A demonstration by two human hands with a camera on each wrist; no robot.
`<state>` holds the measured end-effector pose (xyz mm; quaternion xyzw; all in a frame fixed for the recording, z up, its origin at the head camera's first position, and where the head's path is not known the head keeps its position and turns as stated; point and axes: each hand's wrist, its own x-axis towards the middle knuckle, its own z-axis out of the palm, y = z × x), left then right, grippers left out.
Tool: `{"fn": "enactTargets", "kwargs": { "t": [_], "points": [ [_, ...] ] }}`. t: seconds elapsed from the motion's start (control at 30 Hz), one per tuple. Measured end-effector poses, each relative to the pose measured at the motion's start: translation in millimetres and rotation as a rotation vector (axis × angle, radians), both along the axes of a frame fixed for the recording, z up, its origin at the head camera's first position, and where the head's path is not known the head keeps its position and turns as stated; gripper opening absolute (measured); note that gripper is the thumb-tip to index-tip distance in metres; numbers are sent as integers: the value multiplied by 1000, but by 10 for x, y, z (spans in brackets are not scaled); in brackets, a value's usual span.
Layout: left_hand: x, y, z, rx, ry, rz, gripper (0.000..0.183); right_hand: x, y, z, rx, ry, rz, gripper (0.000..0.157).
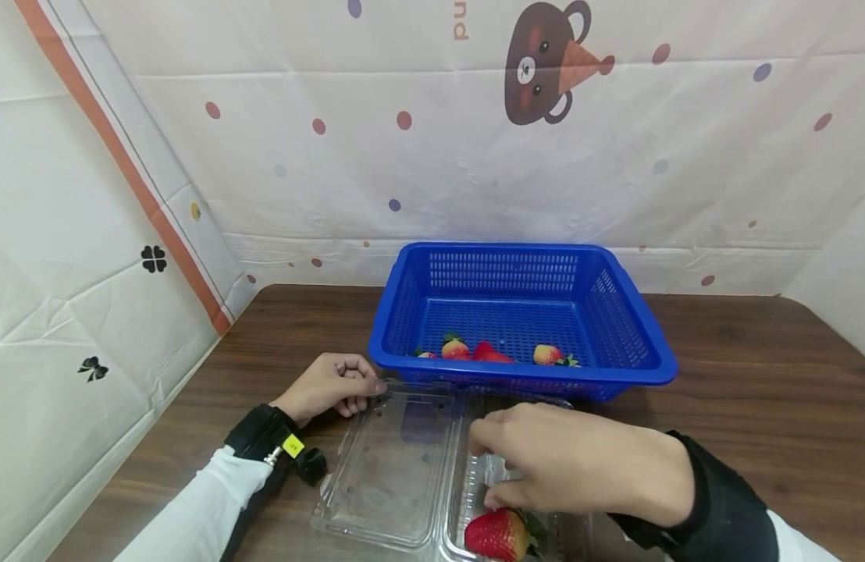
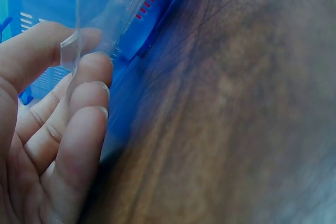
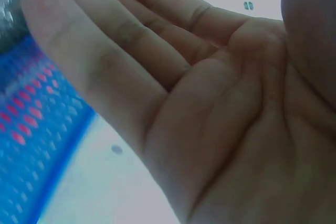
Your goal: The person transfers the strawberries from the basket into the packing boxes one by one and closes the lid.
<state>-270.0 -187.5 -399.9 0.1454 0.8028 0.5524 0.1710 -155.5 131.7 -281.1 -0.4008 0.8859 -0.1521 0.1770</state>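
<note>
A clear plastic clamshell box (image 1: 397, 476) lies unfolded on the table, its lid half on the left and its tray half on the right. At the lid's far left corner, my left hand (image 1: 337, 384) pinches the rim; the left wrist view shows the thin plastic edge (image 2: 71, 51) between thumb and fingers. My right hand (image 1: 566, 460) is over the tray half, fingers pointing down into it. In the right wrist view its fingers (image 3: 105, 66) are fairly straight, with nothing seen in the palm. A red strawberry (image 1: 496, 535) with green leaves lies in the tray's near end, just below the right thumb.
Right behind the box stands a blue plastic basket (image 1: 531, 375) with perforated walls. Several strawberries (image 1: 490, 353) lie along its near side. The wooden table (image 1: 742, 375) meets a white printed cloth (image 1: 299, 172) at the back and left.
</note>
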Motion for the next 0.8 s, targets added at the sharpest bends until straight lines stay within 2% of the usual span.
{"fn": "enactTargets", "kwargs": {
  "t": [0.17,0.37,0.43,0.8],
  "points": [
    [-7,-1,0,-7,10,-4,32,-25,115,118,-67,100,-11,30],
    [-10,-6,-5,-11,21,-8,31,-44,260,216,-206,249,0,19],
    [-8,-6,-6,-13,22,-7,32,-58,294,245,-231,270,-12,17],
    [2,-11,-9,-18,15,0,32,-146,379,305,-210,486,-102,20]
  ]
}}
